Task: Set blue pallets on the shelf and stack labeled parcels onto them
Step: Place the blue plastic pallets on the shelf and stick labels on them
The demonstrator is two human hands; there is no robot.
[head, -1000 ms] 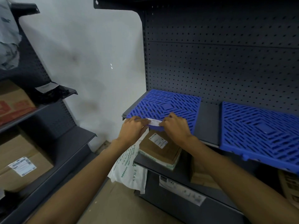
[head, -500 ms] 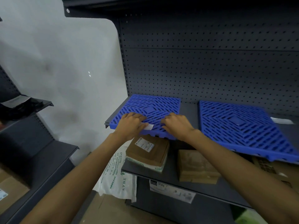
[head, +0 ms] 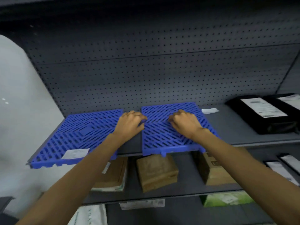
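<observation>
The left blue pallet lies flat at the left end of the shelf, its front rim hanging a little past the shelf edge, with a white label lying on its near corner. Half a second ago both hands were at this pallet's front edge; now they have left it and crossed to its neighbour, so the first pallet looks placed.

The left hand sits in the gap between the two pallets, its fingers curled against the left rim of the right blue pallet, apparently gripping it, though blur hides the fingertips. The right hand rests on top of the same pallet near its back, fingers bent as if hooked into the slats.

That grip suggests the second pallet is being squared up or slid towards the first. No parcel is on either pallet yet. Black parcels wait further right on the same shelf, and brown parcels sit on the lower shelf.
</observation>
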